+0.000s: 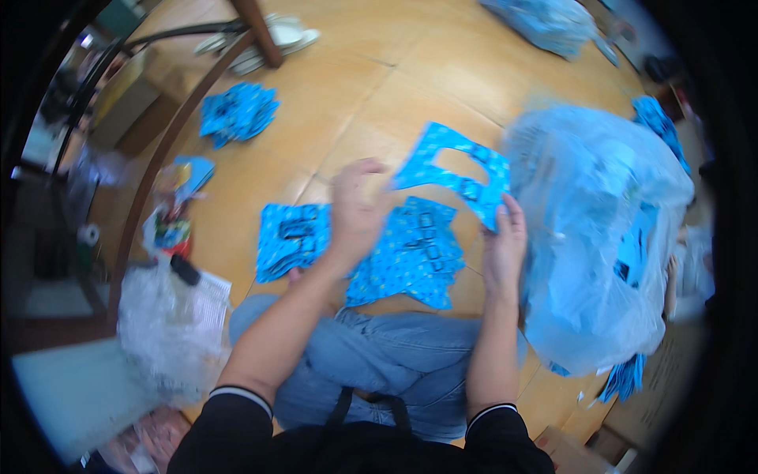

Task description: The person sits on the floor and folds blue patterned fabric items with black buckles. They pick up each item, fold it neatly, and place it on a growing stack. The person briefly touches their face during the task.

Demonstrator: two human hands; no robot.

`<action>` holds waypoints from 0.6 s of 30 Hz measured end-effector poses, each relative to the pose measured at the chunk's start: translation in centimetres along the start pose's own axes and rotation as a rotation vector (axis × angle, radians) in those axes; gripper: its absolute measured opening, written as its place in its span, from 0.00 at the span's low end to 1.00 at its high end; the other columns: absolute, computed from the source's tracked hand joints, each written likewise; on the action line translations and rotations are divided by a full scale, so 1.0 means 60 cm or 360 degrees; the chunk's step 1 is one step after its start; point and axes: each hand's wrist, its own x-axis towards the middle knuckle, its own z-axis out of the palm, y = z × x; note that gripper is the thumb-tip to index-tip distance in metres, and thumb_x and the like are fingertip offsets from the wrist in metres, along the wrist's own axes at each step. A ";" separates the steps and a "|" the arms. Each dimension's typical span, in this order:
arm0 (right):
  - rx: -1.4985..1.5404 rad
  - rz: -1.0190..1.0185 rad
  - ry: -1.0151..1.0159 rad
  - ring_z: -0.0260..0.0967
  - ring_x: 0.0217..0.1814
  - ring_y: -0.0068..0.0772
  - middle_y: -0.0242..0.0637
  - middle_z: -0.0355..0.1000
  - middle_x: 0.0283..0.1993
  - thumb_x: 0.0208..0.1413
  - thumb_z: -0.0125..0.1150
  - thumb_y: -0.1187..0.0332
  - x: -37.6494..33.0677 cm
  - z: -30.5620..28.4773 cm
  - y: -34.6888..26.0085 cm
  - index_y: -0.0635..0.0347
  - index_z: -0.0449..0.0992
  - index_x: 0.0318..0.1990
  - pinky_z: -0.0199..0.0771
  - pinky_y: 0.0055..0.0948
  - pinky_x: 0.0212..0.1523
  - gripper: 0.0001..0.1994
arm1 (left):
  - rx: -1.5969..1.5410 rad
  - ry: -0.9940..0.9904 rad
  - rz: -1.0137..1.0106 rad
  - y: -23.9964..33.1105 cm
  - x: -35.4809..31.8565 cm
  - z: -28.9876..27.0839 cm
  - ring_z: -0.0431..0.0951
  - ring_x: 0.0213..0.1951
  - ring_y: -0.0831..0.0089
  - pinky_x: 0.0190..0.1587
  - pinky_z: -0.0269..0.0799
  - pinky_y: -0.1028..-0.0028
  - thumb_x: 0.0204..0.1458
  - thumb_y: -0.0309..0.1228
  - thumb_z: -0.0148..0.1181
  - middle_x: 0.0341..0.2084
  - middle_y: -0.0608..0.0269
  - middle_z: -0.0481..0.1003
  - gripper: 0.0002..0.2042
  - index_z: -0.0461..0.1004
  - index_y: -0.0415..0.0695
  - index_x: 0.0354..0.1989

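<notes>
Blue cut-out sheet held over wooden floor

A large clear bag (608,237) of blue pieces is seen at right; two blue stacks (414,253) lie below the blue sheet (458,174), which is clamped by the right hand (504,245) and left hand (355,209).

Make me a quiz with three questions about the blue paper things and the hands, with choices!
1. Where is the big clear bag?
A. right of the hands
B. left of the hands
C. on the lap

2. What colour is the card being held?
A. red
B. blue
C. green

3. How is the card held?
A. lying flat alone
B. by one hand
C. by both hands

Answers: 1 A, it bulges at the right side. 2 B, it is bright blue. 3 C, the left hand and right hand each grip an edge.
</notes>
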 end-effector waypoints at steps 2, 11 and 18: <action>0.0089 0.0078 -0.0022 0.71 0.43 0.20 0.30 0.73 0.47 0.64 0.53 0.68 0.011 -0.003 0.013 0.57 0.67 0.57 0.70 0.20 0.39 0.15 | 0.0157 -0.0088 0.0307 0.029 -0.027 0.014 0.73 0.49 0.57 0.53 0.67 0.62 0.49 0.28 0.64 0.43 0.53 0.75 0.10 0.75 0.41 0.40; 0.0226 0.0517 -0.0430 0.73 0.39 0.23 0.32 0.74 0.44 0.62 0.55 0.68 -0.049 0.139 0.141 0.53 0.66 0.59 0.73 0.22 0.32 0.18 | -0.0337 -0.0649 0.0840 0.101 -0.099 0.015 0.77 0.39 0.66 0.40 0.72 0.67 0.46 0.30 0.62 0.36 0.65 0.75 0.07 0.75 0.45 0.33; -0.1120 -0.0095 -0.0590 0.71 0.43 0.29 0.39 0.71 0.51 0.59 0.60 0.65 -0.167 0.217 0.231 0.55 0.66 0.60 0.74 0.27 0.34 0.22 | -0.0322 -0.0639 0.0572 0.080 -0.084 0.015 0.78 0.34 0.66 0.35 0.72 0.66 0.48 0.30 0.61 0.31 0.62 0.75 0.05 0.74 0.44 0.32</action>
